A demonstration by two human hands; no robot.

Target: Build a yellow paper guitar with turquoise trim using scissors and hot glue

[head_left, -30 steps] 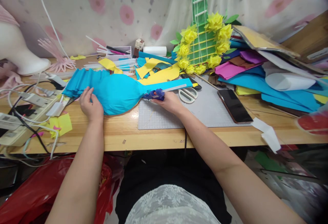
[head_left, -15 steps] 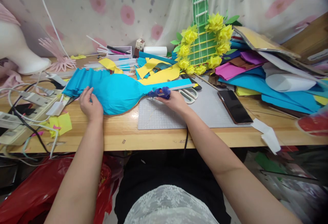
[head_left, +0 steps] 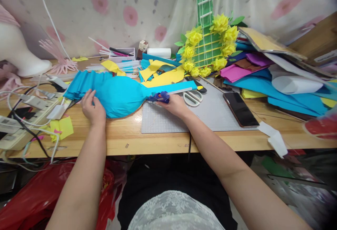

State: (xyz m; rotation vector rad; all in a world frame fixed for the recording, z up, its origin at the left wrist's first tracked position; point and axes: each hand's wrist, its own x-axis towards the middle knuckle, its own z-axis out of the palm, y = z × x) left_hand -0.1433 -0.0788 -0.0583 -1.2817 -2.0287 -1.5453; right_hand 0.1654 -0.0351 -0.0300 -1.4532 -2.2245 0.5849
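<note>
**Beside the neck of the blue paper piece (head_left: 119, 98), a glue gun (head_left: 159, 97) in hand**

The right hand (head_left: 175, 104) is closed around the gun, its nozzle end pointing left at the neck, probably to reach the seam there. The left hand (head_left: 93, 107), fingers loosely bent, rests against the piece's near left side, where pleats meet the rounded body, seemingly bracing it; whether it pinches the paper, I cannot tell.

Nearer the body than the gun, the cutting mat (head_left: 168, 123) and then wood run to the table's front edge (head_left: 118, 149), leaving room to draw back. Scissors (head_left: 193, 98) lie just right of the grip, the phone (head_left: 240, 110) farther right; yellow paper (head_left: 165, 77) crowds the far side. Left of the left hand, a power strip (head_left: 15, 135) and cables limit sideways movement.
</note>
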